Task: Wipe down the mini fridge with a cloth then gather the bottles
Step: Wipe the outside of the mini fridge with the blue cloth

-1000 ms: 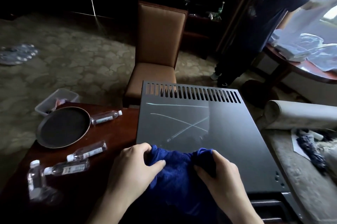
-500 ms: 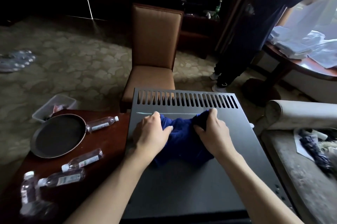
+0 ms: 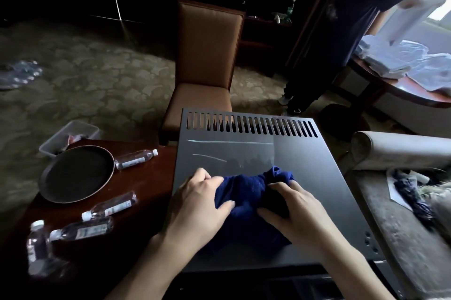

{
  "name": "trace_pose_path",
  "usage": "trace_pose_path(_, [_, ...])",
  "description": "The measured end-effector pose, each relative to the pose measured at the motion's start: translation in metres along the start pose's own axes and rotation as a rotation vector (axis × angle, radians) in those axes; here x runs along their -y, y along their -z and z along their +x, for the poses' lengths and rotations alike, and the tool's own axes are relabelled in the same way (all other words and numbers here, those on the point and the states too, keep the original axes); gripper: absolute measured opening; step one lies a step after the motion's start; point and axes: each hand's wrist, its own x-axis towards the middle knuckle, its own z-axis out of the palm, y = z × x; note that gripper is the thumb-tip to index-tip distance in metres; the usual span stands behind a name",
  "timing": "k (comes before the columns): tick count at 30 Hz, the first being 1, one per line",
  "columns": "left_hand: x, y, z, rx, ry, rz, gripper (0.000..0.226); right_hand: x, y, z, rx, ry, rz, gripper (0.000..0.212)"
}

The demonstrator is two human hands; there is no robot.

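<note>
1. Grey metal forms the flat top of the mini fridge (image 3: 305, 177), with a row of vent slots along its far edge and pale streaks on the panel near them.
2. Dark wood side table (image 3: 151, 177) touches the fridge's left side; a round black tray (image 3: 75, 174) lies on it.
3. Tan upholstered chair (image 3: 207, 55) stands just beyond the fridge.
4. Blue cloth (image 3: 249, 192) lies bunched on the near half of the fridge top.
5. Left hand (image 3: 197, 204) grips the cloth's left part, fingers curled into the fabric.
6. Right hand (image 3: 295, 212) grips its right part, fingers likewise curled and pressing down.
7. Four clear bottles sit on the table: one lying beside the tray (image 3: 136, 158), two lying nearer (image 3: 109, 207) (image 3: 81, 229), one upright at the near left corner (image 3: 36, 242).
</note>
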Motion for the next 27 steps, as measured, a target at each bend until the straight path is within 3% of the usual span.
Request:
trace_pose_path(6, [-0.014,-0.009,0.028,-0.024,0.024,0.036,0.029,0.004,-0.009,0.025,-0.173,0.016,0.095,0.029])
trace_pose_path(19, [-0.04,-0.034,0.196,-0.049,0.128,0.113,0.022,-0.04,0.016,0.201,-0.243,-0.097,0.21,0.039])
trace_pose_path(27, [-0.031,-0.027,0.155,0.003,0.123,0.057,0.033,-0.033,0.009,0.151,-0.202,-0.076,0.201,0.039])
